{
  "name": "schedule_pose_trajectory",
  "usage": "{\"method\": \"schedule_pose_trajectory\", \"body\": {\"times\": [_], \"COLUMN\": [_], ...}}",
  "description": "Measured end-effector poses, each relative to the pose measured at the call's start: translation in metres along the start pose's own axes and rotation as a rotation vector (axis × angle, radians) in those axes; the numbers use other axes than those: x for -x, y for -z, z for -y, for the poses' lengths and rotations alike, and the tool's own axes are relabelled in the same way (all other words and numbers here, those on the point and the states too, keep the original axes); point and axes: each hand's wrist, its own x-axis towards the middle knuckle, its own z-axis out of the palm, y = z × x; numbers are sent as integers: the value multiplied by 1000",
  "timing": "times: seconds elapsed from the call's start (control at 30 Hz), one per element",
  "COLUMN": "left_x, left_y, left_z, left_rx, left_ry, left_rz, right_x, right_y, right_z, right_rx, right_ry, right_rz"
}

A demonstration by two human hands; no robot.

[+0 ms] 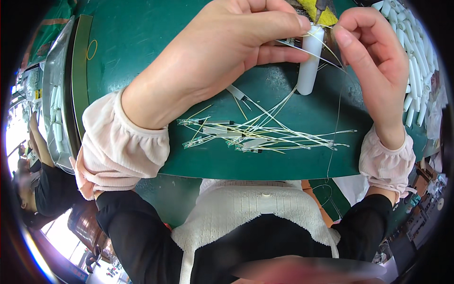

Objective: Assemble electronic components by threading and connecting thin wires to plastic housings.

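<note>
My left hand (pixel 250 35) is closed, thumb and finger pinched on a thin wire beside the top of a white tube (pixel 309 68). The tube stands tilted over the table. Right of it my right hand (pixel 373 57) is closed too, fingertips pinched on a pale thin wire near the tube's top. Just above the tube end is the dark tip of a soldering iron (pixel 320 5), by a yellow sponge (pixel 306 6). A fine strand (pixel 336 118) hangs below my right hand to the table edge. Wired small circuit boards (pixel 222 130) lie in a loose bundle nearer me.
Many white tubes (pixel 416 61) are piled at the right edge of the green table (pixel 137 28). At left stand a metal-edged tray (pixel 59 94) with more tubes and a rubber band (pixel 91 49). Another person (pixel 49 184) sits beyond the tray at far left.
</note>
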Motion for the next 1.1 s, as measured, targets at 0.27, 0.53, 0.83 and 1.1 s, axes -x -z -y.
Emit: {"method": "schedule_pose_trajectory", "body": {"times": [0.27,0.53,0.83,1.1], "left_x": [2,-2,0,81], "left_y": [-1,0,-6,-14], "left_z": [-2,3,5,-8], "left_rx": [10,16,15,-566], "left_ry": [-16,-12,45,-181], "left_rz": [11,32,24,-37], "right_x": [-4,2,-12,9], "right_y": [-9,-10,11,63], "right_z": [14,10,33,-32], "right_rx": [-59,-39,-136,75], "right_ry": [-127,-127,-379,-362], "right_rz": [-75,-137,-79,136]}}
